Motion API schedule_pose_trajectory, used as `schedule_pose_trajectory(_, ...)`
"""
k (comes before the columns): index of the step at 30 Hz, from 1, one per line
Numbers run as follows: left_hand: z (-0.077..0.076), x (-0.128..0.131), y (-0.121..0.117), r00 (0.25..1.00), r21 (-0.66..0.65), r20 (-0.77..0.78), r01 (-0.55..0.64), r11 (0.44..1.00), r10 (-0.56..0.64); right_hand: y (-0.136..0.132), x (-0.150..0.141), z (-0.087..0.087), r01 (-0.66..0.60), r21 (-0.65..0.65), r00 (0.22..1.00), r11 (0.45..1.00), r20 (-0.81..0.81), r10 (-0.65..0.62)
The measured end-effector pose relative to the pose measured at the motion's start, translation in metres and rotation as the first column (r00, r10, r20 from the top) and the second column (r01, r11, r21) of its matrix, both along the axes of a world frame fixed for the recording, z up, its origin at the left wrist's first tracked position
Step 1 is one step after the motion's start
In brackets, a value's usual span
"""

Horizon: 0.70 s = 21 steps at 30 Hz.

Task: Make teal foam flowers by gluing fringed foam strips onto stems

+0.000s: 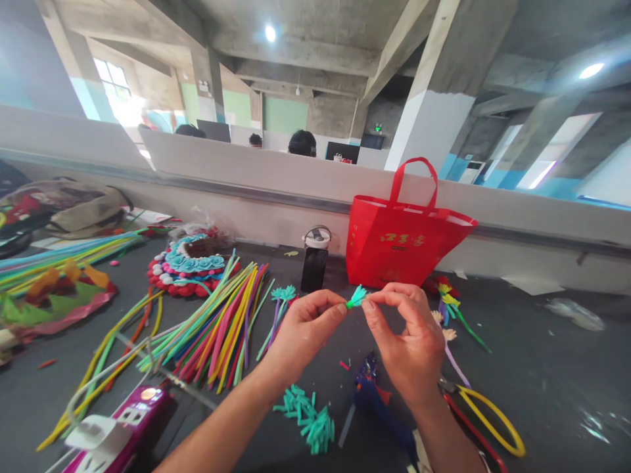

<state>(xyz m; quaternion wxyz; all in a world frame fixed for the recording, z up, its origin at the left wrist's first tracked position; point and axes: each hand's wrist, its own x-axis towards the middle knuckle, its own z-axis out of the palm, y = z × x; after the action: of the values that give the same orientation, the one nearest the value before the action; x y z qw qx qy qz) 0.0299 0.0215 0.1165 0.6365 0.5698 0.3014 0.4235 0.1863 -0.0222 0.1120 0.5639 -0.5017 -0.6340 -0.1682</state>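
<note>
Between my hands, above the dark table, is a small teal pipe-cleaner flower (359, 294) with a bright green base. My left hand (310, 322) pinches the green base between thumb and forefinger. At the teal tips, the thumb and forefinger of my right hand (407, 332) are pressed together; whether a petal is caught between them is too small to be sure. Below my hands lies a pile of short cut teal pipe-cleaner pieces (310, 417). Finished-looking teal pipe-cleaner flowers (283, 293) on long stems rest just left of my left hand.
Left are bundled colored pipe cleaners (221, 322), floral headbands (194, 263), a felt crown (59, 302) and a purple power strip (123, 427) with a white cable. A phone (314, 268) leans near a red bag (407, 236). Yellow-and-red-handled pliers (493, 414) lie right. Heads show beyond the partition (246, 171).
</note>
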Motion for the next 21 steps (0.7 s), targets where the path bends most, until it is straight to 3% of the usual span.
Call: schedule_pose_trajectory(21, 0.0001, 0.0012, -0.0003, 1.000, 0.013, -0.021, -0.004, 1.000, 0.004, 0.0000, -0.0004, -0.0011, 0.046, -0.005, 0.999, 0.999, 0.009, -0.046)
